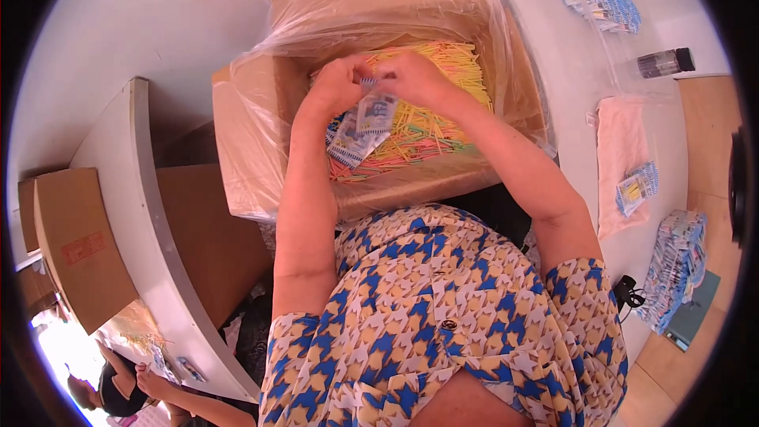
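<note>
Seeing a brown carton point(85, 257) at left, a plastic-lined box point(379, 4) of coloured sticks point(431, 122) between, a pink towel point(621, 142) at right. Gripping a small packet point(375, 115) by its far end in the left hand point(336, 88), above other packets point(353, 149); holding the right hand point(417, 79) bent beside it, blurring too much for telling its grip.

Left head-worn fisheye view, facing steeply down, close above torso point(443, 285) and lined box point(431, 172)
</note>
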Demonstrator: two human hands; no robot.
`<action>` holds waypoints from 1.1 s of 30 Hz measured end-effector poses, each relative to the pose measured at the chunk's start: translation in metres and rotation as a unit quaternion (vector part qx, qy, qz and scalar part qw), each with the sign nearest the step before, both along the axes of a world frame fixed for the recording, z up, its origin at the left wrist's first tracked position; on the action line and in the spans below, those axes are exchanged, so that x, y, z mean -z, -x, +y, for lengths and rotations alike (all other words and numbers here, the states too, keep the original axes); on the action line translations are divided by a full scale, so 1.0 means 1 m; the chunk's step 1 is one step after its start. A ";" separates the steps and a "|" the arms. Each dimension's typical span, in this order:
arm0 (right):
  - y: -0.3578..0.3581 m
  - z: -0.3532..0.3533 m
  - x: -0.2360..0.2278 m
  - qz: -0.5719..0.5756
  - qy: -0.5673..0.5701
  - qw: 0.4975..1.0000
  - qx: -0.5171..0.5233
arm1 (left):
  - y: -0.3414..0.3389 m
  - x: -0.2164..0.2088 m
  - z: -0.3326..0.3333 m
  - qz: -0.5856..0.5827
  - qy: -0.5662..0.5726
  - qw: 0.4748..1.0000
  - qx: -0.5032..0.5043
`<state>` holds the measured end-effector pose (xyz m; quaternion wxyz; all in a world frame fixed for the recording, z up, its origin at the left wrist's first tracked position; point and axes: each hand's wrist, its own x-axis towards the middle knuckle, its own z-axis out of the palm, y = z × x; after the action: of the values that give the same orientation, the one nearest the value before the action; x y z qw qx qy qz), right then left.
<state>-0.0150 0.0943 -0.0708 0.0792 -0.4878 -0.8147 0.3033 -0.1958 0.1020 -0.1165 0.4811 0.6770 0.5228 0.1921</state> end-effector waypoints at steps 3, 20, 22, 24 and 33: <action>-0.037 0.014 -0.006 0.082 0.032 0.994 0.058 | -0.023 -0.011 -0.007 -0.208 0.078 0.975 -0.008; -0.163 -0.008 0.084 -0.352 -0.007 0.936 -0.006 | -0.076 -0.014 -0.003 -0.259 0.054 0.961 -0.076; -0.172 -0.009 0.089 -0.320 -0.008 0.947 0.003 | -0.081 -0.020 -0.003 -0.271 0.056 0.957 -0.082; -0.174 -0.010 0.088 -0.304 -0.003 0.952 0.020 | -0.084 -0.023 -0.004 -0.273 0.065 0.957 -0.067; -0.165 -0.013 0.082 -0.305 -0.001 0.952 0.029 | -0.082 -0.023 -0.006 -0.272 0.071 0.958 -0.055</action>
<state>0.1495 0.0809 -0.1524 -0.1636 -0.5807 -0.7857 0.1369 -0.1135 0.0959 -0.0932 0.6407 0.5330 0.4213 0.3576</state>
